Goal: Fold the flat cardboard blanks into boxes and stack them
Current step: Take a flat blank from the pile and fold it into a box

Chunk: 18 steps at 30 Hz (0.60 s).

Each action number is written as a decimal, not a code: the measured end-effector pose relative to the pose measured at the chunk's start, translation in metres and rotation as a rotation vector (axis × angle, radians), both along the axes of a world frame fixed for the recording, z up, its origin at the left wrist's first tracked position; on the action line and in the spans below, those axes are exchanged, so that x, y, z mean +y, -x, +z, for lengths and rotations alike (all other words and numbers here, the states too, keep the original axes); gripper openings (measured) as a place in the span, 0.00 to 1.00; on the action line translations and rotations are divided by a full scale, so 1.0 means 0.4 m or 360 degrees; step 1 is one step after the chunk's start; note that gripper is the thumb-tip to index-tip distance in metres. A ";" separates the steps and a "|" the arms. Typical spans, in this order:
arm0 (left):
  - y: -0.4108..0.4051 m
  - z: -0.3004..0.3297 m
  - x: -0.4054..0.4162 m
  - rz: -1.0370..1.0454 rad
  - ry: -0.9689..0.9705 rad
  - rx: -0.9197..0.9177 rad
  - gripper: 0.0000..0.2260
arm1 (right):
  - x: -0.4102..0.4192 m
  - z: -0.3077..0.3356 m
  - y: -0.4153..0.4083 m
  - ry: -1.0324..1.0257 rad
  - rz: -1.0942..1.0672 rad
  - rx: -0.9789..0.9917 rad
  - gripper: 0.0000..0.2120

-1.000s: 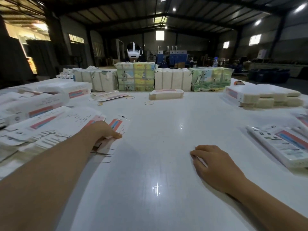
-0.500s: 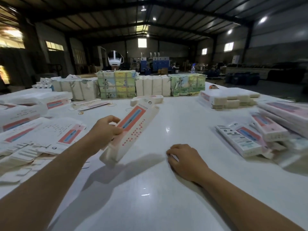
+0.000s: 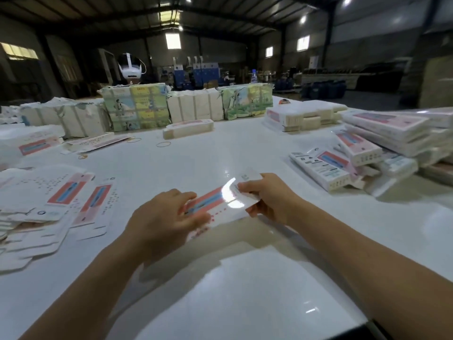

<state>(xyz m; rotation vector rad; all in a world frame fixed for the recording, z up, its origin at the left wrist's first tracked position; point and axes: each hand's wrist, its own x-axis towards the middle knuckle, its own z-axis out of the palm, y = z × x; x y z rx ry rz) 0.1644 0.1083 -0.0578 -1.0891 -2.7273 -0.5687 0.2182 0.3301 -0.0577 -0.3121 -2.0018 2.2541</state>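
Note:
A white cardboard blank (image 3: 218, 204) with a pink and blue stripe is held between both hands just above the white table (image 3: 245, 303), in the middle of the view. My left hand (image 3: 164, 222) grips its near left end, fingers curled over the top face. My right hand (image 3: 267, 200) pinches the far right end, where a small flap (image 3: 248, 176) sticks up. More flat blanks (image 3: 56, 207) lie spread in a loose pile at the left. Folded boxes (image 3: 343, 165) are stacked at the right.
Wrapped bundles of blanks (image 3: 191, 109) form a row along the table's far side, with one small bundle (image 3: 187, 128) in front. Rubber bands (image 3: 163, 144) lie near them. Another stack (image 3: 304, 116) sits at the far right. A headset-like white object (image 3: 130, 66) stands behind the bundles.
My left hand lifted one blank from the left pile and carried it to the middle. My right hand left the table and took hold of the blank's far end.

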 end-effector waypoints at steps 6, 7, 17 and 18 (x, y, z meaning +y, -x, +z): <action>-0.029 0.016 0.029 -0.0096 0.0160 -0.0098 0.38 | 0.008 0.024 -0.007 0.0463 0.0078 0.0069 0.24; -0.026 0.026 0.024 -0.0126 0.0042 -0.0234 0.35 | 0.015 0.029 -0.007 0.0533 0.0062 0.0136 0.23; 0.055 0.054 -0.066 -0.0548 -0.0434 -0.2025 0.30 | 0.014 0.029 -0.019 0.0170 0.0368 0.0385 0.07; 0.054 0.051 -0.065 -0.0457 -0.0467 -0.1919 0.28 | 0.016 0.025 -0.021 0.0070 0.0418 0.0335 0.04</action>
